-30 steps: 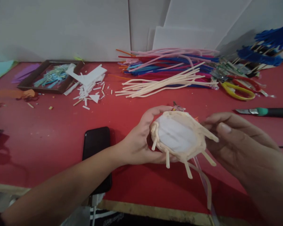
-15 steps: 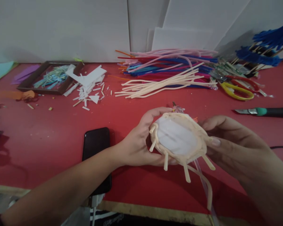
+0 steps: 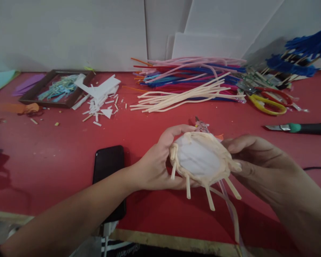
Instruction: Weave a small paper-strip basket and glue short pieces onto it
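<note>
While the left hand [image 3: 152, 164] curves round its side from eight to ten o'clock, the small round basket-like piece [image 3: 225, 160] sits just above the red surface [image 3: 69, 153], toward five o'clock from the middle of the view, its face tipped to the wearer; the right hand [image 3: 234, 155] is narrowed to a thumb-and-finger pinch on its rim at about three o'clock, where a short cream end shows by the thumb. As far as can be judged, the main form is made: cream strands circle a white panel [image 3: 199, 157], and from eleven round to two o'clock the edge shows no stubs; what looks unfinished is the lower edge, where stub ends [image 3: 188, 187] poke out between five and eight o'clock, while one near nine appears bent over; a long cream strip [image 3: 234, 217] also hangs loose below the piece toward five o'clock, beside a clear ribbon-like strip; the far side of the piece is hidden, so its state cannot be told. Beyond it, toward twelve o'clock, lies a bundle of loose cream stems [image 3: 176, 98]; yellow-handled scissors [image 3: 267, 107] lie toward two, and a craft knife [image 3: 310, 128] toward three, neither in use.
</note>
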`<state>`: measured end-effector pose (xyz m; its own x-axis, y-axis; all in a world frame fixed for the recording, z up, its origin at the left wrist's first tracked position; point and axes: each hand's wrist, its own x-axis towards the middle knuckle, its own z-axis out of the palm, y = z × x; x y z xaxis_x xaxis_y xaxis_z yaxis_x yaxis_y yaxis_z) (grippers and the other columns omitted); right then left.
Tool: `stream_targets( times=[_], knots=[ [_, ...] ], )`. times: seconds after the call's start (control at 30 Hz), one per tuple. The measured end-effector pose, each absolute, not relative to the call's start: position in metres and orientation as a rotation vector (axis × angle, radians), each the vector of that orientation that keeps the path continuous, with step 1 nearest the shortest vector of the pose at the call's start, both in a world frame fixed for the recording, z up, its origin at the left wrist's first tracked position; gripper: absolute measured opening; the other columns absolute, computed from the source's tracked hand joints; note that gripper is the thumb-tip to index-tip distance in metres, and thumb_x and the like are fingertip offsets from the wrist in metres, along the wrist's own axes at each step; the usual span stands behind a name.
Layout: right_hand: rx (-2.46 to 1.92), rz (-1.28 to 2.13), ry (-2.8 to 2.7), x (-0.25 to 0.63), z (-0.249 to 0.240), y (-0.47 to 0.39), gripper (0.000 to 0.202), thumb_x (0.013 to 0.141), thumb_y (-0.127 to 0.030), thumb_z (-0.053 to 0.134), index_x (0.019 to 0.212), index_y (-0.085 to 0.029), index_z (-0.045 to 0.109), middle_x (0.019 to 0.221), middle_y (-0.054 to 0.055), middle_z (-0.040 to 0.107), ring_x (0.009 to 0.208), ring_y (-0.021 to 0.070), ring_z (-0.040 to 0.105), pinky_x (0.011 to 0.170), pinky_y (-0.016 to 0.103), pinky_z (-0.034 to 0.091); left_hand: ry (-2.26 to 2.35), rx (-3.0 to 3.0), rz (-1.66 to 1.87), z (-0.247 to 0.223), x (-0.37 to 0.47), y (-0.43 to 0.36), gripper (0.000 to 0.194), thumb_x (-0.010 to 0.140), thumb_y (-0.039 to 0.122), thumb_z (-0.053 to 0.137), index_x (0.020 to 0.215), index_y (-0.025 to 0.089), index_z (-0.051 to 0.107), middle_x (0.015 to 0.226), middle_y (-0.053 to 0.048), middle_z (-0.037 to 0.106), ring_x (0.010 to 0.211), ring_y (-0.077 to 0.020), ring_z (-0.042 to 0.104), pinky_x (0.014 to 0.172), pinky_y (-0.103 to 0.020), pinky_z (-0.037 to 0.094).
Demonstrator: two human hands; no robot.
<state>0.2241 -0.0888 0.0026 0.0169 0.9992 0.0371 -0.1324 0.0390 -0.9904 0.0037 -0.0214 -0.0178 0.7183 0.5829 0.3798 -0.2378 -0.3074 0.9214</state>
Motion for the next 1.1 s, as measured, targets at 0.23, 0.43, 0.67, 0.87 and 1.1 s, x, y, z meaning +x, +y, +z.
stream_targets(
  times=[0.23, 0.43, 0.67, 0.87, 1.1],
  knots=[
    [-1.083, 1.112, -1.095, 0.216, 0.0047, -0.0906, 0.018, 0.065, -0.038, 0.092, 0.078, -0.038, 0.079, 0.08, -0.009, 0.077, 0.072, 0.0072, 0.073, 0.068, 0.014, 0.062, 0.292, 1.799, 0.92, -0.0138, 0.0052, -0.0219, 0.081, 0.07, 0.019, 0.088, 0.134, 0.032, 0.039, 0.132, -0.005, 0.059, 0.11, -0.0228, 0.068, 0.093, -0.036, 0.059],
    [-1.129, 1.071, -1.061, 0.214, 0.0045, -0.0894, 0.018, 0.065, -0.041, 0.092, 0.078, -0.038, 0.08, 0.082, -0.008, 0.079, 0.073, 0.0069, 0.074, 0.068, 0.011, 0.06, 0.295, 1.869, 0.958, -0.0131, 0.006, -0.0201, 0.067, 0.07, 0.023, 0.089, 0.122, 0.029, 0.047, 0.132, -0.007, 0.059, 0.116, -0.0258, 0.065, 0.098, -0.041, 0.057],
    [-1.179, 1.04, -1.088, 0.216, 0.0077, -0.0935, 0.017, 0.066, -0.043, 0.091, 0.08, -0.04, 0.081, 0.085, -0.008, 0.08, 0.074, 0.0063, 0.074, 0.068, 0.008, 0.058, 0.326, 1.88, 0.953, -0.0151, 0.0041, -0.0169, 0.073, 0.063, 0.026, 0.092, 0.123, 0.027, 0.051, 0.136, -0.009, 0.055, 0.123, -0.0288, 0.061, 0.1, -0.041, 0.056],
    [-1.122, 1.051, -1.243, 0.221, 0.0078, -0.0947, 0.025, 0.073, -0.043, 0.087, 0.097, -0.047, 0.079, 0.094, -0.008, 0.079, 0.08, 0.0055, 0.074, 0.073, 0.007, 0.057, 0.338, 1.608, 0.869, -0.0116, 0.006, -0.0189, 0.083, 0.064, 0.025, 0.092, 0.134, 0.03, 0.048, 0.141, -0.01, 0.052, 0.126, -0.0291, 0.059, 0.105, -0.045, 0.053],
    [-1.253, 0.823, -1.272, 0.2205, 0.0078, -0.097, 0.013, 0.078, -0.049, 0.081, 0.091, -0.049, 0.08, 0.093, -0.006, 0.079, 0.086, 0.0088, 0.073, 0.075, 0.013, 0.059, 0.378, 1.521, 0.71, -0.0105, 0.0054, -0.0172, 0.095, 0.06, 0.034, 0.094, 0.142, 0.03, 0.045, 0.143, -0.012, 0.052, 0.123, -0.0318, 0.06, 0.104, -0.052, 0.053]
  ],
)
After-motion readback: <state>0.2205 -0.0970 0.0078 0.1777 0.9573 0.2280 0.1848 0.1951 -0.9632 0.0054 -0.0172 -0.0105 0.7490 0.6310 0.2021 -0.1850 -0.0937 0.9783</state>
